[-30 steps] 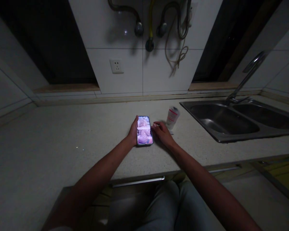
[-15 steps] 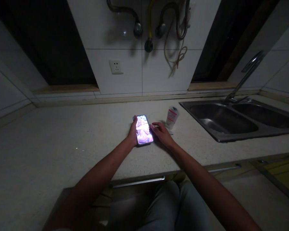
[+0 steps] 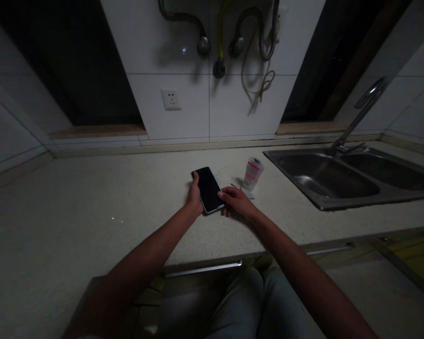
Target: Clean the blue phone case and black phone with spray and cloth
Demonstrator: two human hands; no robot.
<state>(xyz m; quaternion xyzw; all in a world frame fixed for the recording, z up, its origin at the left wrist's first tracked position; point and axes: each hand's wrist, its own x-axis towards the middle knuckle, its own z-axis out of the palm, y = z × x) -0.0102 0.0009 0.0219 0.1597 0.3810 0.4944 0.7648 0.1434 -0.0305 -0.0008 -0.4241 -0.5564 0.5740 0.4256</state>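
Note:
A smartphone with a dark screen is held just above the pale countertop. My left hand is closed round its left edge, thumb on the front. At the lower right edge, my right hand grips the phone too, its thumb at the screen's border. Some of the right fingers are hidden under the phone. Behind the right hand stands a clear plastic cup with red printing. A small flat pale piece lies partly hidden between that hand and the cup.
To the right is a double steel sink with a curved faucet. Pipes and valves and a looped cord hang on the tiled wall above a socket. A drawer handle runs below the counter's front edge.
The phone's screen has gone from brightly lit to dark, and the phone is tilted a little more. My right hand has moved in from beside the phone and taken hold of its lower right edge.

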